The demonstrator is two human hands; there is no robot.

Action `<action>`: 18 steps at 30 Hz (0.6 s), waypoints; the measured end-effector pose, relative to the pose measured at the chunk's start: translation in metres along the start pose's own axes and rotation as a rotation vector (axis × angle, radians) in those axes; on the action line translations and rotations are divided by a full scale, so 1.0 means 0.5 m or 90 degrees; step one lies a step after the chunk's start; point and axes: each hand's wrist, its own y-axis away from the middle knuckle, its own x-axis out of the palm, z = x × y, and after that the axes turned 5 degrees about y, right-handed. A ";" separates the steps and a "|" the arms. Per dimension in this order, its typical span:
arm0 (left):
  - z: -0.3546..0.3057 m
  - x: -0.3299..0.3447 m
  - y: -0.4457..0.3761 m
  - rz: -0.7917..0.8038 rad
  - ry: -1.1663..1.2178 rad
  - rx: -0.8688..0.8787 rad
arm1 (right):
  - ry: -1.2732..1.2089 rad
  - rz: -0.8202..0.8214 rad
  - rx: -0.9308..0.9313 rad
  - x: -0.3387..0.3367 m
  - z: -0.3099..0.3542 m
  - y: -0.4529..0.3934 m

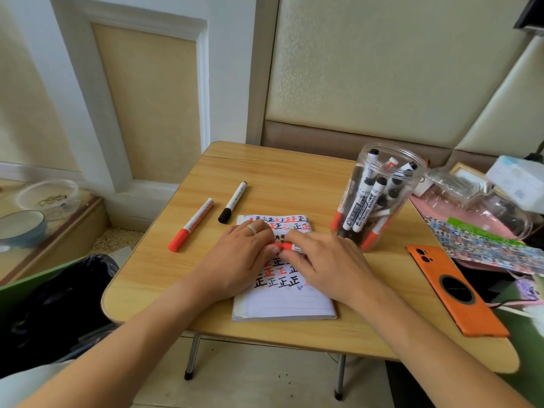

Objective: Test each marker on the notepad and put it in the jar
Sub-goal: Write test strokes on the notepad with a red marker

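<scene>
Your left hand (pixel 238 254) and right hand (pixel 321 260) pinch the red marker (pixel 285 246), seemingly its cap; a sudden pull could knock the jar (pixel 379 198) at two o'clock.

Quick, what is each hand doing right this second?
Left hand: pinches the red cap end of the red marker over the notepad.
Right hand: grips the same marker's barrel.

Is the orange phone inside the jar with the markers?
No, the orange phone lies flat on the table, in front of the jar and apart from it.
</scene>
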 end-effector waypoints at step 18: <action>-0.012 -0.017 -0.002 0.075 -0.015 -0.058 | -0.334 0.025 -0.022 -0.021 -0.018 0.039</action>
